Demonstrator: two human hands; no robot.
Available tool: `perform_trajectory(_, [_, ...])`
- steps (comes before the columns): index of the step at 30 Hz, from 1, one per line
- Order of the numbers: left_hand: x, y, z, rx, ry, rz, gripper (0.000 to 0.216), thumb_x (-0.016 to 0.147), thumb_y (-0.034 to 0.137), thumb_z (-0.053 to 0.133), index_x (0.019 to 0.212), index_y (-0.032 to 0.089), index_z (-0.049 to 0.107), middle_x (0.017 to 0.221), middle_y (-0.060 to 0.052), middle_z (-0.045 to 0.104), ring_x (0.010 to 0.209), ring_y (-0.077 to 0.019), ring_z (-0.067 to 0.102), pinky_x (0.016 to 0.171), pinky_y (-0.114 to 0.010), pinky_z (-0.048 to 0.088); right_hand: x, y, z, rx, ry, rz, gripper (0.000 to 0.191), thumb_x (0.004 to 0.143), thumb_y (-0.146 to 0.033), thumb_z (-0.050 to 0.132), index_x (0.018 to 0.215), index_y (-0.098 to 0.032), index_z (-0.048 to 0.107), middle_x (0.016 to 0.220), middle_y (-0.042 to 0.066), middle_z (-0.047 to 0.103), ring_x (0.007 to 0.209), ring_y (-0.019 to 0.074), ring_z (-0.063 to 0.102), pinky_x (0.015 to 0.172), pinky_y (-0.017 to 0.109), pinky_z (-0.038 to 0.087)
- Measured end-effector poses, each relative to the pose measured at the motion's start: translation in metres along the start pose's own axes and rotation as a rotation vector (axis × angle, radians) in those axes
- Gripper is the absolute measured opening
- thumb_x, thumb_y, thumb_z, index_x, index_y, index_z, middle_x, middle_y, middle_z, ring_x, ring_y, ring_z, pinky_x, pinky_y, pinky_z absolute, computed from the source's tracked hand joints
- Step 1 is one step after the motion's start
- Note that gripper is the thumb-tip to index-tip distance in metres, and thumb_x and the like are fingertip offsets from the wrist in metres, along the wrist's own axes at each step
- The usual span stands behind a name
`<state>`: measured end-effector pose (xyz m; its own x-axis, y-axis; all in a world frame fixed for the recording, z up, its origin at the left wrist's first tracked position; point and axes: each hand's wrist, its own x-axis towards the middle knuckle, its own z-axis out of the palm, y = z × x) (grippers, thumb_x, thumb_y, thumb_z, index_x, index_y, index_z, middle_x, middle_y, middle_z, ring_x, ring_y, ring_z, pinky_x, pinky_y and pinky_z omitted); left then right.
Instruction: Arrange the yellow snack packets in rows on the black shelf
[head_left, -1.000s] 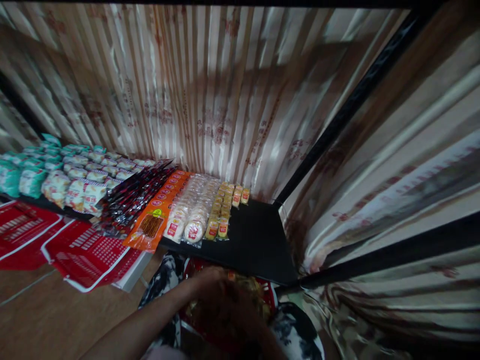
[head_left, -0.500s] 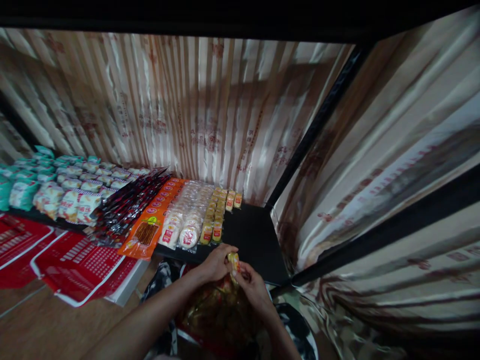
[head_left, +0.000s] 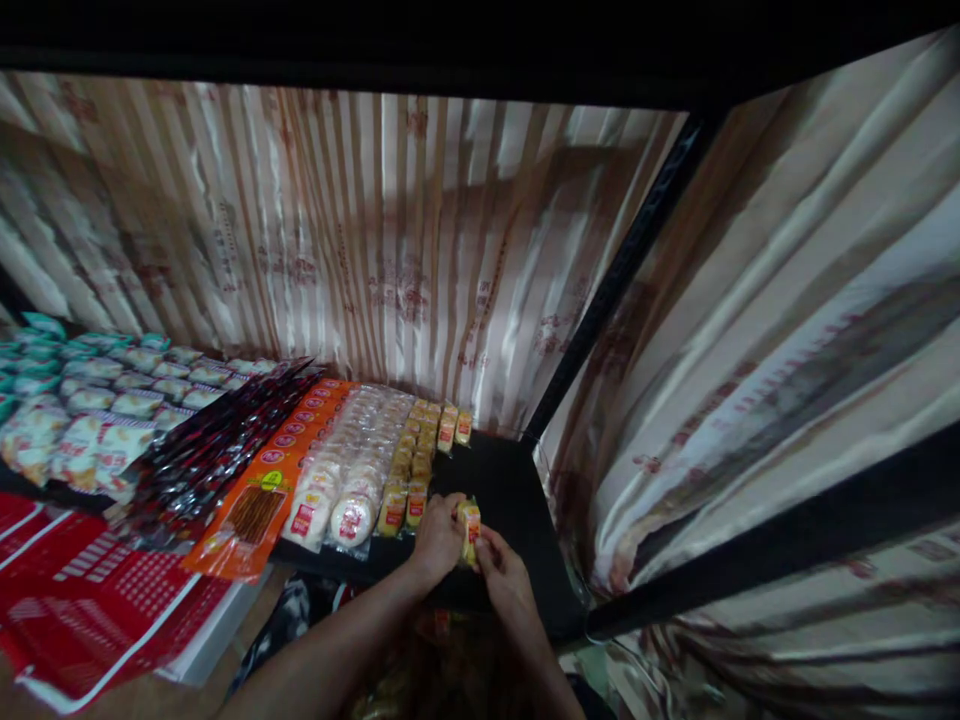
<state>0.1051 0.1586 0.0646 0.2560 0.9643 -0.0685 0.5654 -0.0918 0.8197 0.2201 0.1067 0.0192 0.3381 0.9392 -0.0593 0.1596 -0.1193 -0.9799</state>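
Between my two hands is a small yellow snack packet (head_left: 470, 530) with a red and orange label, held upright over the front of the black shelf (head_left: 506, 500). My left hand (head_left: 441, 540) pinches its left side, and my right hand (head_left: 504, 570) grips its lower right edge. Just left of my left hand stand rows of similar yellow packets (head_left: 405, 490), with two more at the back right end of those rows. Beside them lie clear-wrapped round white cakes (head_left: 351, 518) with red labels.
Further left are an orange snack bag (head_left: 259, 510), a fanned stack of dark shiny packets (head_left: 225, 440) and white pillow packs (head_left: 97, 445). A red printed box (head_left: 97, 600) sits in front below. A black post (head_left: 615, 290) and curtains (head_left: 375, 220) bound the shelf.
Both hands have carried the yellow packet forward, from above my lap to over the shelf's front part. The camera view has shifted slightly to the right and up.
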Motion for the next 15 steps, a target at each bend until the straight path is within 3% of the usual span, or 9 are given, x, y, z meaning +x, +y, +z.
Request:
perform_trajectory(4, [0.018,0.008,0.009,0.011,0.028,-0.033,0.045,0.080,0.010,0.040,0.125,0.011,0.049,0.116,-0.013,0.057,0.104,-0.0183,0.055,0.093,-0.025,0.040,0.024,0.003,0.001,0.038,0.024,0.005,0.041,0.063,-0.040,0.056,0.095,-0.016,0.064,0.087,0.008,0.070,0.076,0.0211,0.065,0.067,0.030,0.051])
perform_trajectory(8, [0.035,0.015,0.017,-0.054,0.064,-0.087,0.047,0.083,0.014,0.040,0.129,0.008,0.041,0.128,-0.015,0.051,0.118,-0.0197,0.048,0.099,-0.026,0.034,0.050,-0.001,0.003,-0.062,0.120,-0.033,0.038,0.061,-0.038,0.053,0.091,-0.016,0.062,0.084,0.009,0.070,0.080,0.0223,0.065,0.075,0.033,0.050])
perform_trajectory(15, [0.073,0.031,0.025,-0.125,0.145,-0.108,0.038,0.077,0.008,0.044,0.115,0.013,0.051,0.120,-0.012,0.057,0.113,-0.0192,0.051,0.096,-0.026,0.038,0.095,-0.012,0.011,-0.252,0.190,-0.002,0.037,0.067,-0.042,0.048,0.093,-0.018,0.062,0.084,0.008,0.070,0.080,0.0233,0.065,0.071,0.032,0.049])
